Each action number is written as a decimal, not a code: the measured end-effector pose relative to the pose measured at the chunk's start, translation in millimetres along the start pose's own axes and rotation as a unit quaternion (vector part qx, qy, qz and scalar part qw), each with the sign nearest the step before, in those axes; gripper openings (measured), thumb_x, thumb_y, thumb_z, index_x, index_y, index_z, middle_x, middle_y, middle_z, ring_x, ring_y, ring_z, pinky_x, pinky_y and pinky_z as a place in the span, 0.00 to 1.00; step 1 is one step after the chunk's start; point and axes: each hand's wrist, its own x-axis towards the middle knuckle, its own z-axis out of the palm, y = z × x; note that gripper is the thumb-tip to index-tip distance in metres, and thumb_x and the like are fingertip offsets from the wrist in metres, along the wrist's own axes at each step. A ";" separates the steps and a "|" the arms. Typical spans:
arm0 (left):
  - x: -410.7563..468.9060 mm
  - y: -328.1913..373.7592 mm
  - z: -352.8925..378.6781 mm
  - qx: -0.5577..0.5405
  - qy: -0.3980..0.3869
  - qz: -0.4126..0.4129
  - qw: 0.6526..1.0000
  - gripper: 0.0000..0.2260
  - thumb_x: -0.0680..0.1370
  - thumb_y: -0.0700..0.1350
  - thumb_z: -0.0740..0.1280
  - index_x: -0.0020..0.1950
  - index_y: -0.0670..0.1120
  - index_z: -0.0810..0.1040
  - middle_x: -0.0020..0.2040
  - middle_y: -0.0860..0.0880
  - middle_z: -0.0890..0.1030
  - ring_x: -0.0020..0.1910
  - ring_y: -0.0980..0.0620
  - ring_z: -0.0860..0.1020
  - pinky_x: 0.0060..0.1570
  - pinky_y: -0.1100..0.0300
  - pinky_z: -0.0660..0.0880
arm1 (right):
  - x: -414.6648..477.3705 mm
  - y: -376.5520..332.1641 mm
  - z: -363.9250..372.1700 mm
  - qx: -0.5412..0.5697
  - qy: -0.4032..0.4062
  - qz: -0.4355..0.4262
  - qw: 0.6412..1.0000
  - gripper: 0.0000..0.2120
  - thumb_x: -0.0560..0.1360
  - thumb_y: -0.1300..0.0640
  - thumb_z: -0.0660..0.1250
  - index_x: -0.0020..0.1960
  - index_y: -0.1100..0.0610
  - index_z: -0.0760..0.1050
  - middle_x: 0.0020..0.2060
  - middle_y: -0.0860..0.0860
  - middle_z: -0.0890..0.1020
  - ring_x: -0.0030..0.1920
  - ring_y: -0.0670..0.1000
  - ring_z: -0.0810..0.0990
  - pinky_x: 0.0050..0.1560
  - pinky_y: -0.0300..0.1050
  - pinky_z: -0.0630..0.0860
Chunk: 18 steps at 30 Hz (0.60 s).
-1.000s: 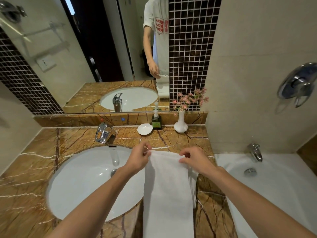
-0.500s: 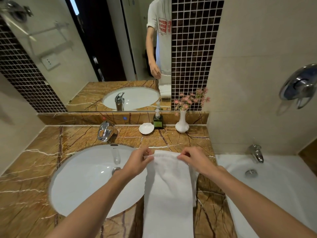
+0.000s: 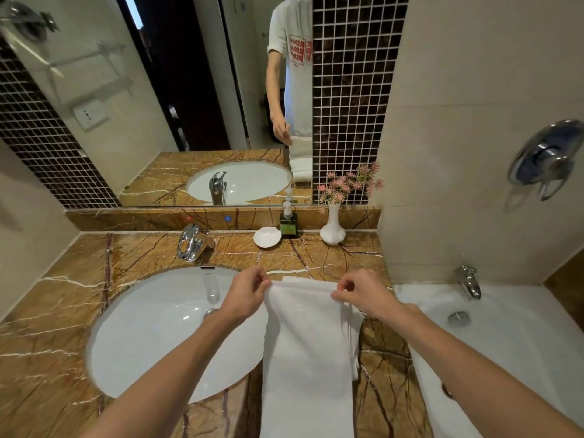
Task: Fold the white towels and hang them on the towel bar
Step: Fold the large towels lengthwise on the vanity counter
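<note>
Head view: a white towel [image 3: 306, 358], folded into a long strip, is shown lying on the marble counter [image 3: 316, 257] between the basin [image 3: 164, 336] and the bathtub [image 3: 505, 343], its near end running out at the bottom of the frame. The far left corner is pinched by the left hand [image 3: 248, 294] and the far right corner by the right hand [image 3: 363, 292]; the hands are held apart at the strip's width, each clamped on cloth. Lower layers are seen projecting along the right edge, so the stack is judged not yet square. For a clean fold, both corners should be raised together, kept level and taut, and the edges matched before the crease is pressed flat. The towel bar cannot be identified with certainty; only a rack reflected in the mirror [image 3: 151, 90] is seen
</note>
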 end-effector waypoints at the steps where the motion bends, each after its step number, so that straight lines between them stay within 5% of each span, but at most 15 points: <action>1: 1.2 -1.7 -0.7 0.004 -0.001 -0.009 1.000 0.05 0.78 0.38 0.65 0.42 0.46 0.75 0.41 0.44 0.80 0.44 0.43 0.78 0.46 0.47 0.78 | -0.3 0.5 -0.7 -0.006 0.002 -0.005 1.000 0.04 0.72 0.53 0.73 0.42 0.53 0.81 0.37 0.48 0.81 0.39 0.45 0.77 0.36 0.33 0.69; 8: 3.6 -1.7 2.0 0.015 0.025 -0.019 0.999 0.03 0.76 0.39 0.69 0.43 0.47 0.79 0.42 0.48 0.82 0.45 0.48 0.80 0.46 0.54 0.79 | -2.9 -0.6 4.9 -0.031 0.014 -0.019 0.999 0.03 0.77 0.57 0.66 0.45 0.53 0.77 0.40 0.48 0.79 0.39 0.42 0.75 0.37 0.31 0.66; 12: 3.9 -1.9 -0.6 0.029 0.017 -0.010 0.999 0.10 0.75 0.41 0.71 0.55 0.40 0.81 0.49 0.47 0.83 0.48 0.50 0.80 0.52 0.54 0.78 | -3.6 -2.2 2.7 -0.038 0.022 -0.028 0.999 0.02 0.78 0.58 0.66 0.46 0.54 0.77 0.41 0.48 0.79 0.43 0.46 0.77 0.43 0.37 0.72; 18: -2.7 1.4 -13.1 0.040 0.052 0.026 0.998 0.06 0.76 0.40 0.69 0.51 0.43 0.84 0.46 0.51 0.84 0.45 0.57 0.80 0.49 0.60 0.77 | 1.9 -22.8 -2.5 -0.023 0.044 -0.059 0.997 0.07 0.79 0.58 0.64 0.53 0.57 0.80 0.45 0.51 0.83 0.47 0.50 0.80 0.49 0.46 0.78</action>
